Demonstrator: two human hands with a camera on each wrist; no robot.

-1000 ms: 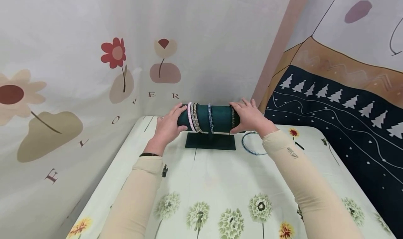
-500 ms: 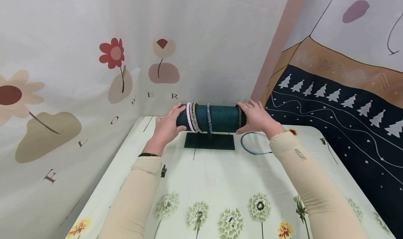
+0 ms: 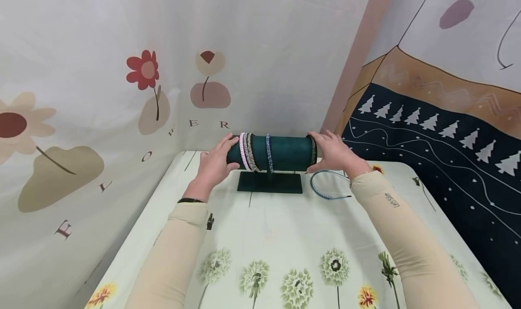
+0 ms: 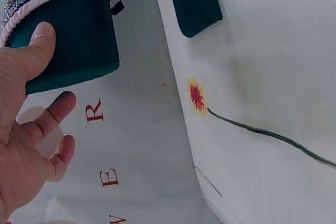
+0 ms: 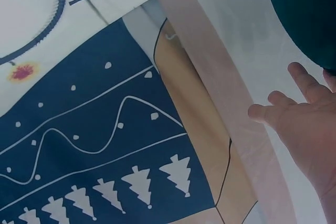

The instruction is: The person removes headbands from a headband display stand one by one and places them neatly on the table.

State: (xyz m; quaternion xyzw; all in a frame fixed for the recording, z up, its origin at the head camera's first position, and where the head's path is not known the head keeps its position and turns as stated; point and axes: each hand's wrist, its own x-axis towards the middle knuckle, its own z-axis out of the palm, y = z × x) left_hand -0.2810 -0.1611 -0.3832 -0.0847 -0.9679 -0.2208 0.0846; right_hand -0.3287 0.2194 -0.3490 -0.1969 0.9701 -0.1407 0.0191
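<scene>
A dark green headband display roll (image 3: 290, 153) stands on its flat base (image 3: 270, 183) at the back of the table. My left hand (image 3: 215, 165) holds its left end, thumb in front; in the left wrist view the thumb (image 4: 42, 45) presses the roll while two fingers stick out past its end. Near that hand sit a pink headband (image 3: 243, 151) and several glittery ones. A dark blue sparkly headband (image 3: 269, 153) is around the middle. At the right end my right hand (image 3: 334, 153) grips a dark beaded headband (image 3: 314, 150), fingers over the top and thumb below.
A loose light blue headband (image 3: 320, 192) lies on the table right of the base, under the right wrist. Flower-print cloth (image 3: 293, 227) covers the table. A patterned curtain (image 3: 277, 73) hangs close behind, with a navy tree-print part (image 3: 427, 150) on the right.
My right hand has slid right along the roll, bringing the dark beaded headband to its right end. The left hand keeps its hold on the left end.
</scene>
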